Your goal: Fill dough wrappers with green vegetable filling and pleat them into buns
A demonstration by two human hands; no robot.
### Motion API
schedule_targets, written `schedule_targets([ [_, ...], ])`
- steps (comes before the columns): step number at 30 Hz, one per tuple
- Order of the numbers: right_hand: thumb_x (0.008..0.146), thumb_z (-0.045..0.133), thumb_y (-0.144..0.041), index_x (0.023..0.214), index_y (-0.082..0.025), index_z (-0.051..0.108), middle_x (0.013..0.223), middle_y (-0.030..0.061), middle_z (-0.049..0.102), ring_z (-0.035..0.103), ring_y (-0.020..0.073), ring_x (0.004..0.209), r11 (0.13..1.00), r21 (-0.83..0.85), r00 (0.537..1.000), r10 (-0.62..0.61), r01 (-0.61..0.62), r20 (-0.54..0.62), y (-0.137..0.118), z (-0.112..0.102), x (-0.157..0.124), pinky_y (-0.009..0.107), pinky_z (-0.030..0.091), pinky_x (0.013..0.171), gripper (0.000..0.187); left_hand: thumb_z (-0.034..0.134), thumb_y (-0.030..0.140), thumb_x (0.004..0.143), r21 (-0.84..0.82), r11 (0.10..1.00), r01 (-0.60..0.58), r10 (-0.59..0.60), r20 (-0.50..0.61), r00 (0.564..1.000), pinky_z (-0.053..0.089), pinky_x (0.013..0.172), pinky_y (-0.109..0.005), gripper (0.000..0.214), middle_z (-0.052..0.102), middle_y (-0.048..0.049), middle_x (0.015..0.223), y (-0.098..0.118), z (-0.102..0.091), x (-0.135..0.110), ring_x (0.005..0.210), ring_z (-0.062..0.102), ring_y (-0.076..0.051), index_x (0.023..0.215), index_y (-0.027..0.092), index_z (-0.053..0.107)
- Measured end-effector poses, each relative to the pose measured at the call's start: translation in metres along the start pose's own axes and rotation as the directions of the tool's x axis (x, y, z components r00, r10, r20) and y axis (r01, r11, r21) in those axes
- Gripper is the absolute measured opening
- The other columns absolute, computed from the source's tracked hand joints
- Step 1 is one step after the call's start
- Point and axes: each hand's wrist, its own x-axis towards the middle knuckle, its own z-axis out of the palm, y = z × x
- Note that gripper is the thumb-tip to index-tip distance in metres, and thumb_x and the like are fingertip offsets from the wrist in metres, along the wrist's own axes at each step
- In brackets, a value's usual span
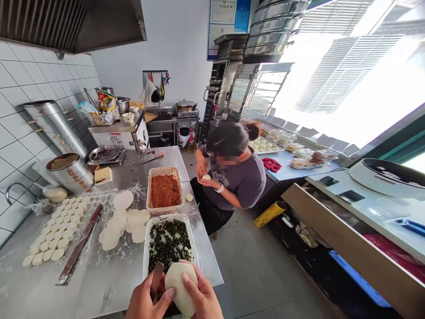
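Note:
At the bottom of the head view, my right hand (206, 293) holds a pale round dough wrapper (179, 283), thumb across its face. My left hand (144, 297) is closed around a flat brownish filling spatula (156, 280), and its thumb touches the wrapper's left edge. Both hands are over the near end of a white tub (145, 252) of dark green chopped filling (168, 241). Behind it stands a second tub (182, 204) of reddish-brown filling (165, 190). Flattened wrappers (114, 230) lie overlapping on the floured steel table (109, 297) to the left.
Several rows of dough pieces (56, 232) and a long dark wooden strip (81, 243) lie at left. A knife (151, 158) rests toward the back. Across the table corner a seated co-worker (242, 186) holds a small dough piece (206, 177). An opened drawer (348, 235) juts out at right.

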Motion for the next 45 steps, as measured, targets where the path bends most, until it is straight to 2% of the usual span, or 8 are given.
schedule_targets([
  [6, 0.073, 0.084, -0.049, 0.117, -0.021, 0.072, 0.127, 0.0137, 0.07, 0.07, 0.0322, 0.098, 0.99, 0.137, 0.996, -0.032, 0.043, -0.087, 0.015, 0.018, -0.005, 0.038, 0.058, 0.073, 0.054, 0.052, 0.071, 0.082, -0.048, 0.997, -0.057, 0.06, 0.051, 0.997, 0.046, 0.065, -0.027, 0.049, 0.059, -0.0009, 0.069, -0.011, -0.015, 0.004, 0.068, 0.055, -0.018, 0.082, 0.023, 0.061],
  [11, 0.076, 0.082, -0.045, 0.127, -0.022, 0.068, 0.134, 0.0122, 0.067, 0.067, 0.0317, 0.105, 0.976, 0.217, 0.998, -0.014, 0.027, -0.059, 0.016, 0.03, -0.01, 0.043, 0.055, 0.089, 0.057, 0.06, 0.059, 0.083, -0.202, 0.977, -0.072, 0.1, 0.132, 0.986, 0.041, 0.06, -0.023, 0.045, 0.058, 0.0015, 0.074, -0.008, -0.028, 0.001, 0.063, 0.049, -0.013, 0.106, 0.02, 0.058],
  [16, 0.077, 0.082, -0.043, 0.109, -0.017, 0.074, 0.092, 0.006, 0.075, 0.064, 0.0217, 0.08, 0.968, -0.243, 0.977, 0.113, -0.066, 0.183, 0.016, 0.026, -0.017, 0.031, 0.048, 0.071, 0.042, 0.061, 0.04, 0.087, 0.012, 0.987, -0.163, 0.151, 0.322, 0.935, 0.041, 0.063, -0.02, 0.023, 0.061, 0.0041, 0.074, 0.01, -0.06, -0.004, 0.066, 0.052, -0.012, 0.103, 0.023, 0.061],
  [21, 0.087, 0.068, -0.053, 0.114, -0.02, 0.073, 0.095, 0.0094, 0.076, 0.067, 0.0261, 0.08, 0.933, -0.351, 0.996, 0.094, -0.085, 0.008, 0.0, -0.011, -0.048, 0.037, 0.051, 0.072, 0.043, 0.039, 0.049, 0.099, 0.116, 0.985, -0.126, 0.094, 0.249, 0.964, 0.049, 0.094, -0.028, 0.039, 0.069, -0.0051, 0.119, -0.033, -0.075, 0.013, 0.112, 0.064, -0.019, 0.129, 0.028, 0.055],
  [24, 0.077, 0.08, -0.038, 0.128, -0.028, 0.068, 0.128, 0.0123, 0.07, 0.064, 0.0357, 0.115, 0.992, -0.104, 0.988, 0.053, -0.069, -0.148, -0.027, -0.043, -0.073, 0.049, 0.05, 0.096, 0.053, 0.026, 0.043, 0.102, 0.305, 0.941, -0.145, 0.106, 0.141, 0.984, 0.049, 0.101, -0.036, 0.046, 0.066, -0.0098, 0.129, -0.085, -0.06, 0.03, 0.119, 0.063, -0.022, 0.132, 0.025, 0.056],
  [29, 0.084, 0.056, -0.07, 0.127, -0.019, 0.068, 0.151, 0.018, 0.052, 0.052, 0.0427, 0.133, 0.885, 0.422, 0.971, 0.235, -0.199, -0.034, -0.041, -0.068, -0.076, 0.06, 0.045, 0.105, 0.068, 0.026, 0.023, 0.102, 0.631, 0.76, -0.157, 0.035, 0.201, 0.979, 0.051, 0.094, -0.03, 0.048, 0.066, -0.0054, 0.133, -0.131, -0.018, 0.046, 0.109, 0.068, -0.017, 0.143, 0.029, 0.049],
  [35, 0.088, 0.058, -0.03, 0.129, -0.024, 0.065, 0.148, 0.0089, 0.057, 0.061, 0.0289, 0.125, 0.794, 0.606, 0.981, 0.151, -0.048, -0.12, -0.002, -0.079, -0.063, 0.048, 0.05, 0.105, 0.042, 0.03, 0.027, 0.103, 0.714, 0.646, -0.268, 0.032, 0.326, 0.945, 0.05, 0.084, -0.032, 0.041, 0.072, -0.0053, 0.113, -0.119, 0.023, 0.061, 0.098, 0.071, -0.02, 0.133, 0.032, 0.057],
  [45, 0.083, 0.064, -0.033, 0.098, -0.009, 0.072, 0.087, 0.0145, 0.076, 0.074, 0.0282, 0.085, 0.837, 0.548, 0.89, 0.234, 0.02, -0.39, 0.083, -0.14, -0.02, 0.042, 0.061, 0.08, 0.029, 0.054, 0.036, 0.099, 0.74, 0.519, -0.428, 0.043, 0.477, 0.878, 0.055, 0.092, -0.043, 0.029, 0.068, -0.006, 0.112, -0.094, 0.11, 0.094, 0.1, 0.066, -0.019, 0.12, 0.017, 0.062],
])
